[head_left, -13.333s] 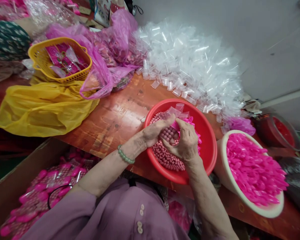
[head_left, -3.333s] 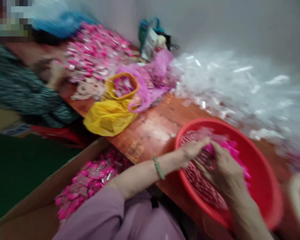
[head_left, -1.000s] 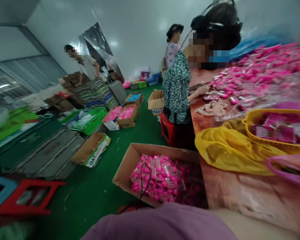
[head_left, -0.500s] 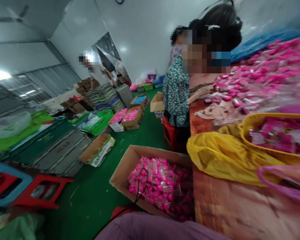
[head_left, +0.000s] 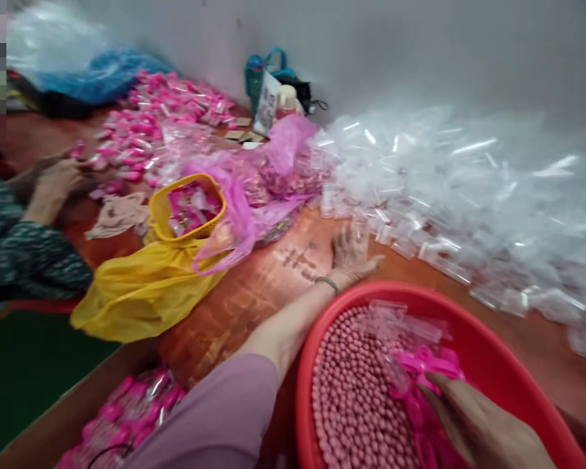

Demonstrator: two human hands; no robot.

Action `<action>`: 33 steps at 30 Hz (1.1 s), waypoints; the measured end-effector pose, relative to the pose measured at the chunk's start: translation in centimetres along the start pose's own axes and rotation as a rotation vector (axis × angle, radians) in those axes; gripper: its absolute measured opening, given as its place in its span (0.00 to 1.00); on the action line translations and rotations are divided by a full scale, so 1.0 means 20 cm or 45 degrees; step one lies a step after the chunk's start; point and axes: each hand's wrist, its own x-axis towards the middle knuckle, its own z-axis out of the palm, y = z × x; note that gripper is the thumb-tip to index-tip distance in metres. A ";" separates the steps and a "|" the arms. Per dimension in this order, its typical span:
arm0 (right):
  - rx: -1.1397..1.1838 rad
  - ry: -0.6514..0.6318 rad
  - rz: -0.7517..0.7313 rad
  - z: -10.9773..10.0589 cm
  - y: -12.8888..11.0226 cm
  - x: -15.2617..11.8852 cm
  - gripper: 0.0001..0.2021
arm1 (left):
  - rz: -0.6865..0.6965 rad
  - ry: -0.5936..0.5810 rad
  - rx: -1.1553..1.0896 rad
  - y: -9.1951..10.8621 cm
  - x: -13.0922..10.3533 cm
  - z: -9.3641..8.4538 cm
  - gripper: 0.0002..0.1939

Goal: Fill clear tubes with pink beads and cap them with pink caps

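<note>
My left hand (head_left: 354, 251) lies on the brown tabletop with its fingers spread, at the near edge of a heap of clear plastic pieces (head_left: 449, 189). It holds nothing. Below it stands a red basin (head_left: 305, 371), filled on its left side with small pink beads (head_left: 356, 384). Several clear plastic tubes (head_left: 395, 319) rest on the beads. My right hand (head_left: 483, 417) is over the basin, fingers stretched toward bright pink plastic pieces (head_left: 427, 365). Its fingertips seem to touch them; blur hides the exact contact.
A yellow basket (head_left: 159, 225) of pink packets stands left, with a yellow bag (head_left: 141, 293) before it. A co-worker's hand (head_left: 56, 189) is at a pile of pink items (head_left: 141, 130). An open carton (head_left: 58, 417) of pink packets sits below the table's edge.
The view has swung right, from the room and floor cartons to the tabletop. Both my hands, the red basin and the clear plastic heap have come into view.
</note>
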 end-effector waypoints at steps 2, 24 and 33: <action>-0.078 0.062 0.022 -0.02 -0.01 0.05 0.16 | 0.009 0.056 0.119 -0.04 0.08 0.03 0.45; -0.203 -0.383 0.393 0.02 -0.09 0.13 0.09 | 0.456 -0.150 0.195 -0.25 -0.10 -0.07 0.13; -0.282 -0.209 0.512 -0.06 -0.08 0.32 0.15 | 0.487 -0.159 0.098 -0.37 -0.30 -0.16 0.20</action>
